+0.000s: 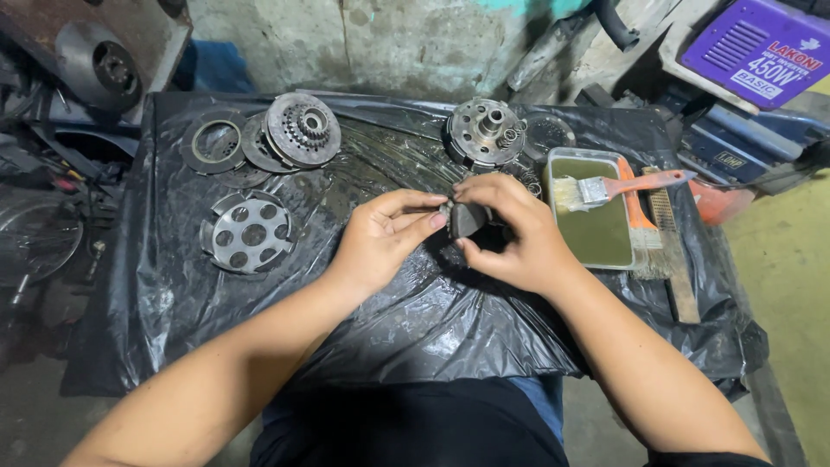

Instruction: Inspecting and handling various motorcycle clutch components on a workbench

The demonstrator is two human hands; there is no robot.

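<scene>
Dark clothing [415,432] is filling the bottom centre of the frame, cut off by the lower edge, with both forearms reaching up from it. Behind them a black plastic sheet [156,294] is covering a table across the middle of the frame, crumpled and shining, so the surface beneath is hidden.

Near the centre, the left hand [380,238] and the right hand [519,233] are meeting over the sheet. Both are pinching a small dark metal part [467,218] between fingertips and thumbs; most of it is covered by the fingers, so its shape is hard to make out.

At centre right, a shallow tray [624,259] is holding murky greenish liquid, and a paintbrush [605,188] with an orange handle is lying across its top edge. Just beside the tray, a wire brush [666,251] is resting on the sheet.

In the upper middle, a round toothed metal hub [486,131] is sitting with small springs just beside it, too small to count. At upper left, a stack of ringed discs [301,130] is overlapping a flat ring [214,143]. Below these, at left centre, a metal plate with round holes [249,232] is lying flat.

At the top right corner, a purple box [761,47] is being cut off by the frame edge. The left edge is showing dark clutter that cannot be told apart.
</scene>
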